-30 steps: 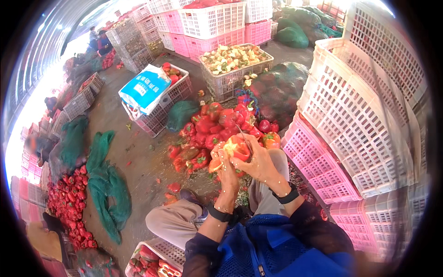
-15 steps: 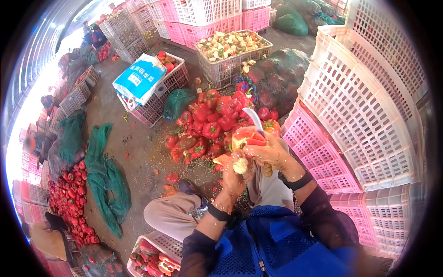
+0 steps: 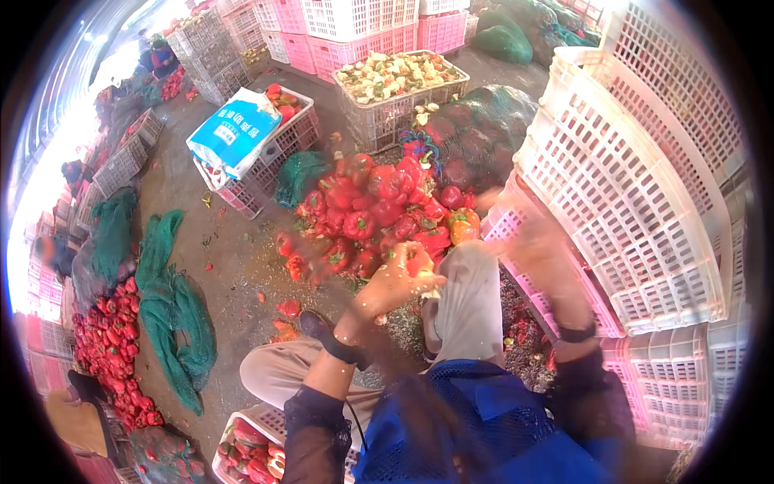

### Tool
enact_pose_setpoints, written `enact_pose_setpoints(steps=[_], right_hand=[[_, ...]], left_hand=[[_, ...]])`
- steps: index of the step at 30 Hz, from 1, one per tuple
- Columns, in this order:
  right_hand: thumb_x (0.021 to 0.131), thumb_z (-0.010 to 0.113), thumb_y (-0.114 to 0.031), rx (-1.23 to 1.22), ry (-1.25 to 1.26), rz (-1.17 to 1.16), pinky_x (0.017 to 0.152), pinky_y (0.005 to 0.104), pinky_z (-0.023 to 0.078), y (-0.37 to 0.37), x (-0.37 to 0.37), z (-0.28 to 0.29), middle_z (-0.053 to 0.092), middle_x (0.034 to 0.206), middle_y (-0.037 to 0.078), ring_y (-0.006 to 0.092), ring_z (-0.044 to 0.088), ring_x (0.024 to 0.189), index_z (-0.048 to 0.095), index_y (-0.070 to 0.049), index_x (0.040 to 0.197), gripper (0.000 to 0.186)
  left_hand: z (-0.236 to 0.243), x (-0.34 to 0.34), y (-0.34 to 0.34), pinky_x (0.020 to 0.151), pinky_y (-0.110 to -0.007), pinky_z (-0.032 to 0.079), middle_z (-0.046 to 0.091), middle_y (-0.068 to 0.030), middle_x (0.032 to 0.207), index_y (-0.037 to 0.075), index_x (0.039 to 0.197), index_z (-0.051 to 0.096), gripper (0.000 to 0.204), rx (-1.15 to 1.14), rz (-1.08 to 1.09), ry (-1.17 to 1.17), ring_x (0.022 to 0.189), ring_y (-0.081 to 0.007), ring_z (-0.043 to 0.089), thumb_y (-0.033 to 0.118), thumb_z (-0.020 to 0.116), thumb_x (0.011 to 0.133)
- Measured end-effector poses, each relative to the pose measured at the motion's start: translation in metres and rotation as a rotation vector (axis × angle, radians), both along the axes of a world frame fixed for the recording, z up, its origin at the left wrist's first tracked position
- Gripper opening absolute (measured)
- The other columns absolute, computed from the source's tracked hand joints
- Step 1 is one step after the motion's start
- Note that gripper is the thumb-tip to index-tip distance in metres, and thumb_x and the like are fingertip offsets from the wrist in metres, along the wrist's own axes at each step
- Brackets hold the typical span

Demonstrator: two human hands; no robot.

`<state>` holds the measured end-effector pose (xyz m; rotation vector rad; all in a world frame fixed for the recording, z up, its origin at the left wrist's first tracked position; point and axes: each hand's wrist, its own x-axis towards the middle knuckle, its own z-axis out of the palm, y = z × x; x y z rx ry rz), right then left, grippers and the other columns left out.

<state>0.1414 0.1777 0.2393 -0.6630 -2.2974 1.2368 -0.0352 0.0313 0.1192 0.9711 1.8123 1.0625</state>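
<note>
left hand [image 3: 393, 282] pinched a red pepper [image 3: 418, 260] | right hand [image 3: 538, 246] blurred by pink crate [image 3: 516, 226], grip unclear | pepper pile [image 3: 375, 206] ahead

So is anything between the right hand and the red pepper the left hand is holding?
Nothing visible. The left hand grips the red pepper above the knee. The right hand, motion-blurred, is out beside the pink crate, with only the knee below the gap.

Your right hand [image 3: 536, 242] has left the red pepper [image 3: 418, 260] and swung out right, blurred, toward the pink crate [image 3: 516, 222]; your left hand [image 3: 391, 284] alone now holds it.
</note>
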Motion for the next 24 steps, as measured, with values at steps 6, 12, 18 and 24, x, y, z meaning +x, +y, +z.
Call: enact_pose_setpoints(steps=[6, 12, 18, 24], right_hand=[[0.074, 0.069, -0.025, -0.045, 0.015, 0.448, 0.083, 0.0324, 0.043, -0.013, -0.06, -0.115, 0.055, 0.095, 0.01, 0.0223, 0.055, 0.092, 0.058, -0.004, 0.104, 0.038], [0.079, 0.063, -0.021, -0.095, 0.14, 0.361, 0.07, 0.0339, 0.042, -0.029, -0.068, -0.119, 0.051, 0.082, 0.019, 0.0236, 0.05, 0.074, 0.05, 0.004, 0.099, 0.034], [0.08, 0.061, -0.012, -0.169, 0.254, 0.21, 0.059, 0.0288, 0.042, -0.029, -0.065, -0.125, 0.05, 0.071, 0.011, 0.0145, 0.043, 0.062, 0.051, 0.004, 0.097, 0.025], [0.081, 0.061, -0.012, -0.257, 0.059, 0.266, 0.062, 0.0274, 0.045, -0.028, -0.059, -0.109, 0.06, 0.075, 0.007, 0.0088, 0.056, 0.069, 0.056, 0.001, 0.091, 0.017]], left_hand=[[0.023, -0.007, -0.015, 0.084, -0.028, 0.041, 0.047, -0.0074, 0.115, 0.003, 0.132, 0.03, 0.077, 0.154, -0.252, -0.25, 0.104, -0.0145, 0.046, 0.02, 0.074, 0.071], [-0.012, 0.006, -0.025, 0.098, -0.036, 0.035, 0.04, -0.0136, 0.128, -0.001, 0.131, 0.032, 0.083, 0.176, 0.155, 0.05, 0.119, -0.0202, 0.04, 0.028, 0.076, 0.067], [-0.029, 0.018, -0.019, 0.049, -0.023, 0.041, 0.056, -0.0016, 0.068, 0.005, 0.101, 0.05, 0.024, 0.192, 0.078, -0.41, 0.06, -0.0084, 0.052, 0.025, 0.056, 0.088], [-0.026, 0.031, -0.02, 0.043, -0.021, 0.033, 0.052, -0.0008, 0.061, 0.007, 0.093, 0.049, 0.021, 0.234, 0.122, -0.488, 0.048, -0.0075, 0.046, 0.027, 0.053, 0.088]])
